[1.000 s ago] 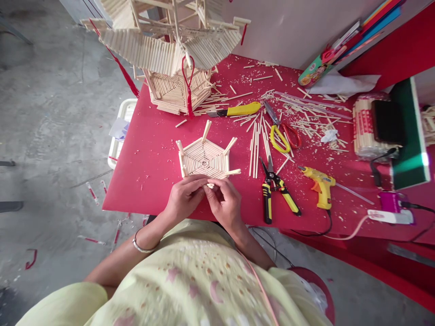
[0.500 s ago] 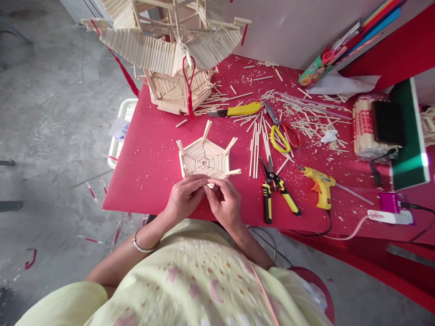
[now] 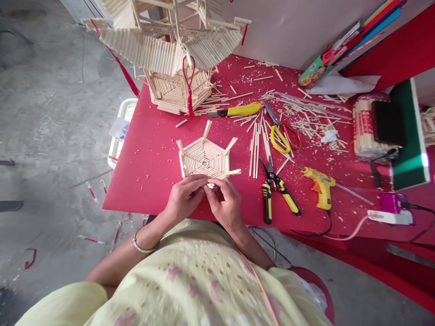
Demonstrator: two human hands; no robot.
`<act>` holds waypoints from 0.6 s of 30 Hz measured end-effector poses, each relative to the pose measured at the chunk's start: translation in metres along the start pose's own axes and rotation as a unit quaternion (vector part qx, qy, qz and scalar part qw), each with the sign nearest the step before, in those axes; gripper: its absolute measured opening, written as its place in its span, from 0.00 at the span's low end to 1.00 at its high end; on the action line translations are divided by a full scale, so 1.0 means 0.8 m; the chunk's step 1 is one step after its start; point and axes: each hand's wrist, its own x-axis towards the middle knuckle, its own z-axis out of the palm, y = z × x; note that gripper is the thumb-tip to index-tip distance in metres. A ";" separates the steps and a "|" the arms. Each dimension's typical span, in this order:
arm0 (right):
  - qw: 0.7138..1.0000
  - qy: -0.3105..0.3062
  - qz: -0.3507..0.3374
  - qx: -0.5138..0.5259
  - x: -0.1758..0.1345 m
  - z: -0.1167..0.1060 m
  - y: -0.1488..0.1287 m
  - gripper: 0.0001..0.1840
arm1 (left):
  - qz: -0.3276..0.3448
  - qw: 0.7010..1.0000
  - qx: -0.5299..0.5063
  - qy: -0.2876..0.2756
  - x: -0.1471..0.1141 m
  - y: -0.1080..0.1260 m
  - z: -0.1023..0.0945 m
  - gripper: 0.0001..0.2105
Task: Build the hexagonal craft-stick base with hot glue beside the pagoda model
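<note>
Close together at the table's front edge, my left hand [image 3: 186, 195] and my right hand [image 3: 224, 199] pinch a small bundle of wooden sticks [image 3: 211, 185] from both sides. Only the pale stick ends show between the fingertips. Just beyond them lies a hexagonal wooden-stick base [image 3: 204, 158], its sticks laid in a web pattern, with short paired posts rising at several corners. My hands cover its near edge, and I cannot tell whether the bundle touches it.
A large stick-built lantern [image 3: 170, 54] with red tassels stands at the back left. Rightward lie a utility knife [image 3: 243, 109], scissors [image 3: 280, 136], cutting pliers [image 3: 277, 190], a yellow glue gun [image 3: 318, 185] with its cord, loose sticks [image 3: 257, 149] and a black phone [image 3: 388, 121].
</note>
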 end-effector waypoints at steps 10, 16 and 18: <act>1.000 0.001 -0.004 -0.002 0.000 0.001 0.001 0.09 | 0.001 1.000 0.003 0.000 0.000 -0.001 0.001 0.12; 1.000 0.003 -0.005 -0.001 0.000 0.000 0.001 0.09 | 0.004 1.000 -0.001 0.002 0.001 0.001 0.001 0.12; 1.000 0.003 -0.006 -0.001 0.000 0.000 0.001 0.09 | 0.003 1.000 -0.003 0.002 0.001 0.001 0.001 0.12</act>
